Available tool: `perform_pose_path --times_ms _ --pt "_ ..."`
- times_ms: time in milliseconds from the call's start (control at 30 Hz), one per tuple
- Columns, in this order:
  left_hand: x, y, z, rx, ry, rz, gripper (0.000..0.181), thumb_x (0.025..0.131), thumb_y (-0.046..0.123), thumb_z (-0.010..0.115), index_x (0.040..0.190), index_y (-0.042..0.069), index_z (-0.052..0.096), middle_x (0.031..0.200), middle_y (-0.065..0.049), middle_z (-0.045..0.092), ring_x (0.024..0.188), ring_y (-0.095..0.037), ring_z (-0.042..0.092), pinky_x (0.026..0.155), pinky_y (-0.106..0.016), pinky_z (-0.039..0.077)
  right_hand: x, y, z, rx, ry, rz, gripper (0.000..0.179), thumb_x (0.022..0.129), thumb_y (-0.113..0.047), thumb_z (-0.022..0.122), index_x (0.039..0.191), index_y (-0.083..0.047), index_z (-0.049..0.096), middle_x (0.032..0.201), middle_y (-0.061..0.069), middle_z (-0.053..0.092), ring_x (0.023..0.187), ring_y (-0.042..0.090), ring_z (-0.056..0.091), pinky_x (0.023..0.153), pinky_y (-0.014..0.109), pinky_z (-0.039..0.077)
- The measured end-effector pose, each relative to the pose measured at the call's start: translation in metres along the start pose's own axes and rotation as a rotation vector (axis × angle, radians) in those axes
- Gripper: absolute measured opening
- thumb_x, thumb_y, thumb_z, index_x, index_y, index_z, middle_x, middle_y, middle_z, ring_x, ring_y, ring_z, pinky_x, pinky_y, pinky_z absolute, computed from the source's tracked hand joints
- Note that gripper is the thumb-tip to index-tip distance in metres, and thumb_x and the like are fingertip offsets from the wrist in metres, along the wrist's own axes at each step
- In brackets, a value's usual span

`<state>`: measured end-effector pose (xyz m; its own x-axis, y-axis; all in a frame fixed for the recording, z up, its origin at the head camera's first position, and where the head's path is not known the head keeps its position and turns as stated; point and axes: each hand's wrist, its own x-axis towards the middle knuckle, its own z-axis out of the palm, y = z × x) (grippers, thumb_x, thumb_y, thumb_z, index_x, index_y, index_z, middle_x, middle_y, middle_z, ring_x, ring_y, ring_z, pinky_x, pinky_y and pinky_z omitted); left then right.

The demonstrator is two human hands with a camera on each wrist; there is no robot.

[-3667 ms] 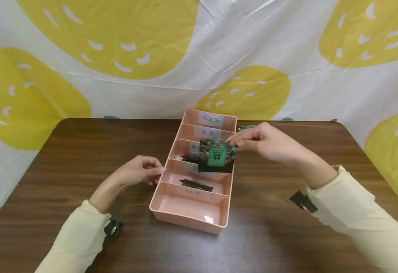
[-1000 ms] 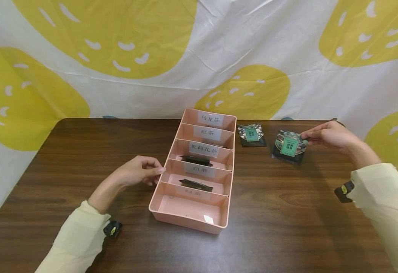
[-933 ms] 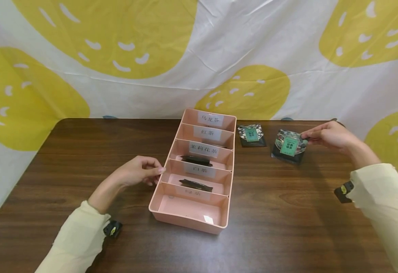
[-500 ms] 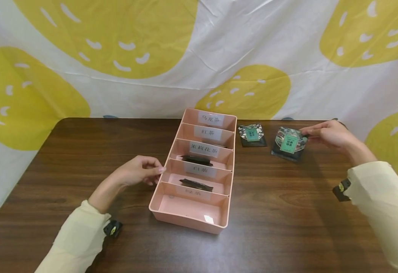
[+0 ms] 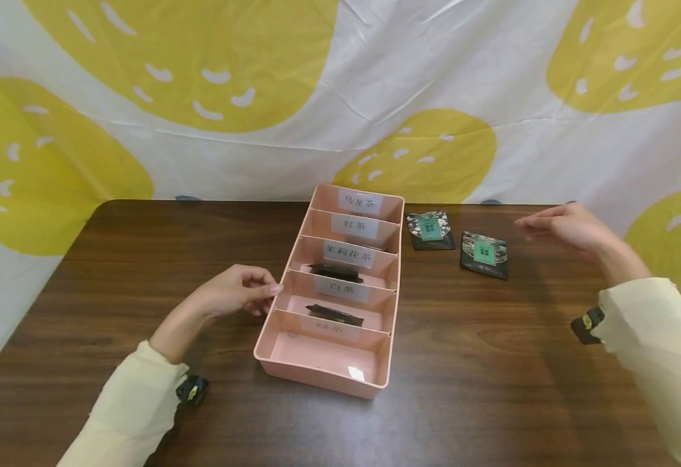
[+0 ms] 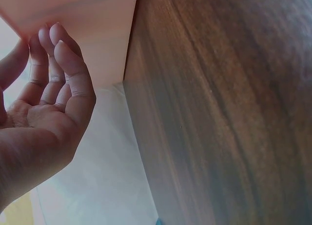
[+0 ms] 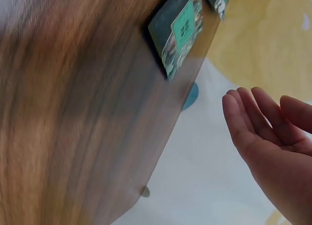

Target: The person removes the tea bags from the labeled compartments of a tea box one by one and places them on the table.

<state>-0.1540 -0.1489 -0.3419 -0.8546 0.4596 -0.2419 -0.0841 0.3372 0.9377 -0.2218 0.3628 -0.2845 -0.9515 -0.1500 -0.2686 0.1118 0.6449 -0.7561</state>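
Observation:
A pink divided box [image 5: 320, 380] with paper labels in its compartments stands on the table. My left hand [image 5: 237, 293] pinches its left rim, thumb on the edge and fingertips against the outer wall, as the left wrist view confirms. To the right of the box lies a dark tea sachet [image 5: 484, 255] with a green label, flat on the table. Another tea sachet [image 5: 430, 229], with a white floral pattern, lies between it and the box. My right hand [image 5: 571, 230] hovers to the right of the nearer sachet, fingers extended and holding nothing; the right wrist view shows the sachet [image 7: 180, 32] apart from it.
Inside the box, dark sachets [image 5: 334, 315] stand in the white-tea compartment and more sachets [image 5: 336, 273] in the jasmine one. The wooden table [image 5: 480, 389] ends at the back against a white cloth [image 5: 224, 168] with yellow prints.
My right hand carried the green-labelled tea sachet from over the box to the right, and has let go of it on the table. My left hand has stayed on the box rim.

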Motion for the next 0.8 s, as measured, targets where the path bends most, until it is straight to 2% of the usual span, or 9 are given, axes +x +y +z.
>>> perform_pose_path --times_ms 67,133,267,400,600,800 --pt "0.0 -0.001 0.0 -0.001 0.0 0.002 0.02 0.09 0.006 0.056 0.091 -0.014 0.053 0.068 -0.005 0.057 0.061 -0.013 0.054 0.059 -0.03 0.05 -0.001 0.001 0.006 0.073 -0.02 -0.01 0.042 0.098 -0.012 0.04 0.123 0.021 0.039 0.094 -0.003 0.066 0.081 0.003 0.062 0.076 0.024 0.05" --pt "0.0 -0.001 -0.001 0.001 -0.001 0.002 0.02 0.09 0.006 0.056 0.091 -0.014 0.053 0.068 -0.005 0.057 0.061 -0.014 0.054 0.059 -0.03 0.05 -0.001 0.003 0.014 0.124 -0.048 -0.021 0.04 0.098 -0.008 0.039 0.121 0.024 0.038 0.09 -0.004 0.065 0.081 0.006 0.063 0.076 0.028 0.051" --pt "0.002 -0.003 -0.001 0.004 0.001 -0.002 0.02 0.091 0.006 0.055 0.091 -0.013 0.054 0.068 -0.005 0.057 0.062 -0.014 0.055 0.059 -0.032 0.051 -0.002 0.007 0.031 0.136 -0.097 -0.019 0.039 0.098 -0.006 0.038 0.121 0.026 0.037 0.101 0.013 0.064 0.085 0.01 0.062 0.08 0.033 0.05" --pt "0.003 -0.004 -0.002 0.0 0.0 -0.004 0.02 0.091 0.006 0.055 0.091 -0.014 0.054 0.067 -0.003 0.057 0.062 -0.014 0.056 0.059 -0.031 0.051 -0.004 0.009 0.046 0.13 -0.127 -0.003 0.038 0.098 -0.005 0.036 0.122 0.025 0.037 0.117 0.031 0.052 0.089 0.011 0.061 0.083 0.035 0.049" --pt "0.001 -0.003 -0.002 0.001 -0.004 0.004 0.019 0.09 0.006 0.056 0.091 -0.013 0.054 0.067 -0.004 0.057 0.063 -0.014 0.056 0.059 -0.031 0.051 -0.002 0.012 0.059 0.159 -0.131 0.0 0.038 0.097 -0.003 0.034 0.12 0.027 0.035 0.119 0.032 0.049 0.086 0.008 0.06 0.081 0.034 0.049" --pt "0.001 -0.002 -0.001 0.002 0.003 -0.005 0.019 0.091 0.007 0.055 0.091 -0.012 0.055 0.068 -0.004 0.058 0.063 -0.014 0.056 0.059 -0.031 0.051 0.001 0.015 0.063 0.156 -0.114 0.018 0.037 0.097 -0.002 0.035 0.12 0.027 0.034 0.121 0.035 0.046 0.085 0.008 0.06 0.081 0.035 0.049"
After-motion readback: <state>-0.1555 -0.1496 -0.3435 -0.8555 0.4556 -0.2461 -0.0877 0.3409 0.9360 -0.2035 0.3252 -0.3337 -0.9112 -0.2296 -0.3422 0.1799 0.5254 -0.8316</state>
